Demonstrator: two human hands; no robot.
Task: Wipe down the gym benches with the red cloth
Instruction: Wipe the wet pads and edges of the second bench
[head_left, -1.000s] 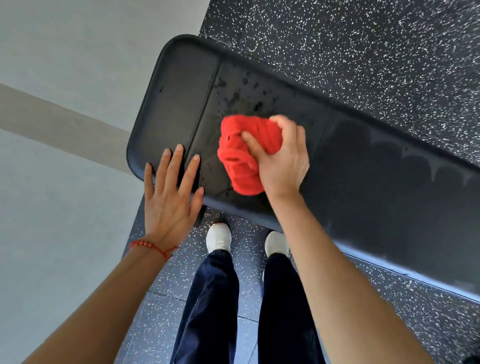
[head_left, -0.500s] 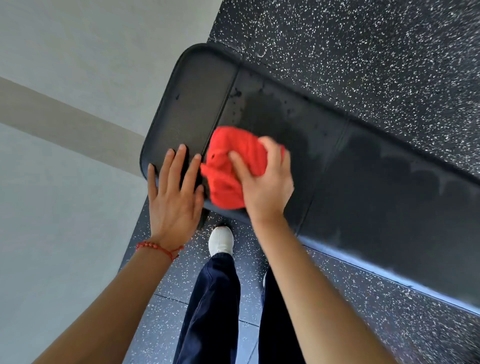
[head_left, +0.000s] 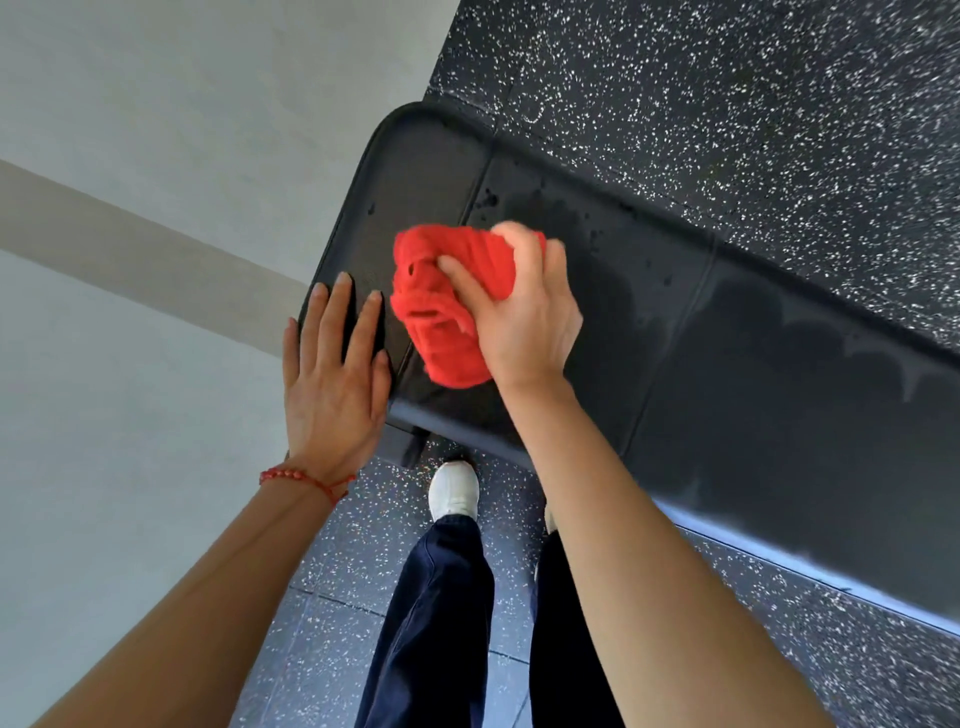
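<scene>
A long black padded gym bench (head_left: 727, 374) runs from upper centre to the right edge, its pad streaked wet with a few droplets near the end seam. My right hand (head_left: 524, 317) grips a bunched red cloth (head_left: 441, 306) and presses it on the pad beside the seam of the end section. My left hand (head_left: 332, 374) lies flat with straight fingers on the near corner of that end section, just left of the cloth.
A pale grey wall (head_left: 156, 208) with a beige stripe stands right behind the bench's end at the left. Black speckled rubber floor (head_left: 727, 78) surrounds the bench. My legs in dark trousers and a white shoe (head_left: 454, 491) stand against the near edge.
My right hand has swept the red cloth leftward along the pad, towards the end section and my left hand, wiping away most droplets. My left hand has stayed flat on the bench corner.
</scene>
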